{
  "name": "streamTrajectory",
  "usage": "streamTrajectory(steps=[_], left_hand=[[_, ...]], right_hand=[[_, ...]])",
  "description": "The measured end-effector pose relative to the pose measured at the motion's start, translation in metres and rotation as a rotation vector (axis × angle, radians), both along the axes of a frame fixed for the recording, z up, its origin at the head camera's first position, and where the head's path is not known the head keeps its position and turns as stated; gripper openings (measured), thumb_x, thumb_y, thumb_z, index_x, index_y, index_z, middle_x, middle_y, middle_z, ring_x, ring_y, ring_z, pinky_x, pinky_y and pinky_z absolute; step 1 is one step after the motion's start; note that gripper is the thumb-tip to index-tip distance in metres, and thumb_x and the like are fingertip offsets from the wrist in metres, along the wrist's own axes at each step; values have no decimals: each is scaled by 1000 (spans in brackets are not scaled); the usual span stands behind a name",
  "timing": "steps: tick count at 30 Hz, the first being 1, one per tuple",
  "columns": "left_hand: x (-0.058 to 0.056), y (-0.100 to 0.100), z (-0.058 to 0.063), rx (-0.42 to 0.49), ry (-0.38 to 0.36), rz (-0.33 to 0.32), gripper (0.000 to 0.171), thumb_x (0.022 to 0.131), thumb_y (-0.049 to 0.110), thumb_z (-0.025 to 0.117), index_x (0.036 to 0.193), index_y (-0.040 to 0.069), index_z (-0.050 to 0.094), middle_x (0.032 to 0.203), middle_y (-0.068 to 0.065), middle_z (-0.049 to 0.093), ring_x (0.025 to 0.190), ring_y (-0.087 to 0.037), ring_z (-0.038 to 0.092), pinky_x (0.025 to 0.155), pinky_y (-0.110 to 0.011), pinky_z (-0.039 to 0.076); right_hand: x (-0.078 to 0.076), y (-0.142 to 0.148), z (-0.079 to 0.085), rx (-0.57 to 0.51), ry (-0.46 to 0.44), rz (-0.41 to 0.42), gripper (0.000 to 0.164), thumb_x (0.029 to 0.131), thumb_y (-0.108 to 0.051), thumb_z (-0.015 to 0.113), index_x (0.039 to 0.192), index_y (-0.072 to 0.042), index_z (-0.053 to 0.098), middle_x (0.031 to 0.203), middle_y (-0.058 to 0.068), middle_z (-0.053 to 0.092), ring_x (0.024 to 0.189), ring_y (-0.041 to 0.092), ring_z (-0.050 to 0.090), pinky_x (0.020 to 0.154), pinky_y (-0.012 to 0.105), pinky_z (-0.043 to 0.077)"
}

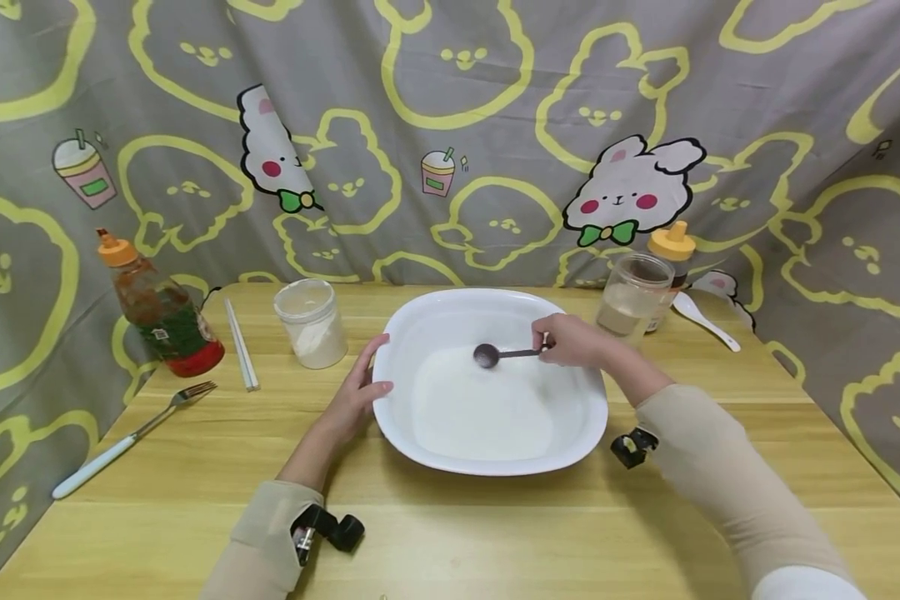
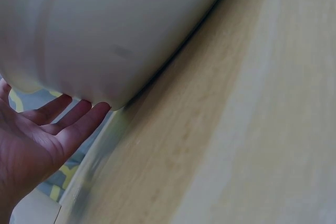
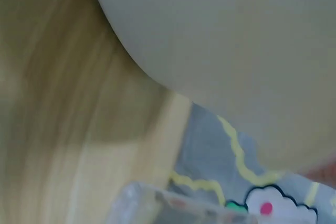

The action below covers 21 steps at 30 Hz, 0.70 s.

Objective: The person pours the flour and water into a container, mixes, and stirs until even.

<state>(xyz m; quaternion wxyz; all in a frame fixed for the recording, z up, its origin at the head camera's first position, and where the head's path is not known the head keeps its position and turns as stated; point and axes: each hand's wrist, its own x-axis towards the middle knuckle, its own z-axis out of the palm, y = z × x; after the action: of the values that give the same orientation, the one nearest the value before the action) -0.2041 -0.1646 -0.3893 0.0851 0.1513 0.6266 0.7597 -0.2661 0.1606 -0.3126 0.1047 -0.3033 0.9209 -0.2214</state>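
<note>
In the head view a white basin (image 1: 495,467) stands mid-table, with a smooth white layer (image 1: 487,408) over its bottom. My right hand (image 1: 573,340) pinches the handle of a small dark measuring spoon (image 1: 486,356), whose round bowl is over the basin's inside. At the basin's left side my left hand (image 1: 357,387) rests with thumb and forefinger at the rim. The left wrist view shows its other fingers (image 2: 79,121) mostly straight, their tips against the outer wall. Only a sliver of the right hand shows in the right wrist view, behind the basin (image 3: 210,35).
To the left are a jar of white powder (image 1: 317,329), chopsticks (image 1: 240,346), a fork (image 1: 138,437) and a red sauce bottle (image 1: 167,312). At right stand a glass jar of clear liquid (image 1: 624,310) and a yellow-capped bottle (image 1: 671,243), beside a white spoon (image 1: 705,321). A patterned curtain (image 1: 487,142) hangs behind.
</note>
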Motion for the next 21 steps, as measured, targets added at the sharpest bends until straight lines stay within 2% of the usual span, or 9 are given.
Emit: streamTrajectory(steps=[5,10,15,21], left_hand=[[0,0,-1,-3,6,6,69,75,6,48,135,19,19,120,-32,30,103,-46,38,69,-46,48],[1,-1,-1,0,9,-1,69,76,5,48,136,18,18,119,-33,31,102,-46,39,68,-47,48],[0,-1,-2,6,10,6,68,76,5,47,136,18,18,120,-32,31,102,-44,39,66,-43,49],[0,-1,-2,8,22,-30,69,76,6,47,136,17,16,119,-34,30,101,-46,39,66,-44,49]], right_hand=[[2,-24,-15,-138,-126,31,6,75,3,56,78,-1,53,59,11,55,46,11,45,43,22,37],[17,-40,-23,-211,-285,115,4,76,3,56,80,2,54,51,5,49,44,10,41,43,20,34],[34,-41,-21,-186,-368,223,5,76,1,57,80,-2,57,47,-1,44,43,9,37,43,19,31],[44,-18,-9,-92,-352,289,9,75,2,58,76,-7,58,49,-4,43,44,6,37,44,18,32]])
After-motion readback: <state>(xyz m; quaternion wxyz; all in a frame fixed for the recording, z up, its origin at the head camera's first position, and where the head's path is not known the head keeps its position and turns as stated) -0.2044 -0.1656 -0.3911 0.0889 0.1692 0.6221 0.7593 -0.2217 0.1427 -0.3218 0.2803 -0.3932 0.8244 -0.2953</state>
